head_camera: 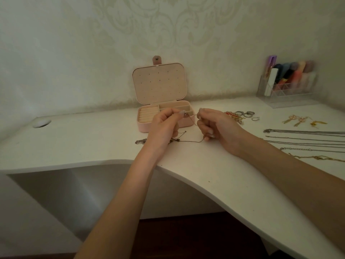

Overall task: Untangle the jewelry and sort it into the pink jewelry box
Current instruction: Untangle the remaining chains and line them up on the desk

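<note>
Right now both hands work a thin chain [192, 140] above the desk [214, 165]: the left hand [164, 124] pinches a small ring [184, 113] on it, and the right hand [214, 126] holds the chain in curled fingers. Just behind them the pink jewelry box [160, 101] stands open, while more chains [306, 141] and rings [246, 114] lie to the right.

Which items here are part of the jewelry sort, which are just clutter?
Job: thin chain pinched by left hand and right hand; pink jewelry box, open; rings; earrings; laid-out necklaces.

Lying about: clear organizer of cosmetics.
</note>
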Tool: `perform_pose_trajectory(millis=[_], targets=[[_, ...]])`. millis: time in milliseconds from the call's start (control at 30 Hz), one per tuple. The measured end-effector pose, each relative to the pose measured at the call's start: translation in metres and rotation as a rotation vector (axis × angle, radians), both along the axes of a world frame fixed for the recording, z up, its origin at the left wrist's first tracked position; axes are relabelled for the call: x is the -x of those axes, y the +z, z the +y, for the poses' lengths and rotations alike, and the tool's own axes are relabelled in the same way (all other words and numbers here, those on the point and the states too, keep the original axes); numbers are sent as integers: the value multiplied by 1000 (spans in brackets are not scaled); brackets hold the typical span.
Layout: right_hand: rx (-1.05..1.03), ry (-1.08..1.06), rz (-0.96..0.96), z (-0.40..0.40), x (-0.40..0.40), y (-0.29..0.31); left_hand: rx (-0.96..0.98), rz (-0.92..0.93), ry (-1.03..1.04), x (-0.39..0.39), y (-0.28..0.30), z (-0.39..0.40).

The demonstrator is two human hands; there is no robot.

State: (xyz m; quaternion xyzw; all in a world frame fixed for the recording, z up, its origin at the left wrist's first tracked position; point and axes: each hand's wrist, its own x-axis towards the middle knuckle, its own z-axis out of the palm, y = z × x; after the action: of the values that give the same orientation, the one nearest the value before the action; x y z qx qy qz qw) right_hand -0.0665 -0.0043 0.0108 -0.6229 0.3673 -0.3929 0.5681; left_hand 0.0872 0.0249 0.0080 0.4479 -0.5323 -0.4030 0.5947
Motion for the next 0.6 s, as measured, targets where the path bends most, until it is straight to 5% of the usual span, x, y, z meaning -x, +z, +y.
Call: perform_pose_trajectory(millis=[600], targets=[[131, -86, 72, 8, -4, 1, -36, 137, 17, -3, 1, 3]])
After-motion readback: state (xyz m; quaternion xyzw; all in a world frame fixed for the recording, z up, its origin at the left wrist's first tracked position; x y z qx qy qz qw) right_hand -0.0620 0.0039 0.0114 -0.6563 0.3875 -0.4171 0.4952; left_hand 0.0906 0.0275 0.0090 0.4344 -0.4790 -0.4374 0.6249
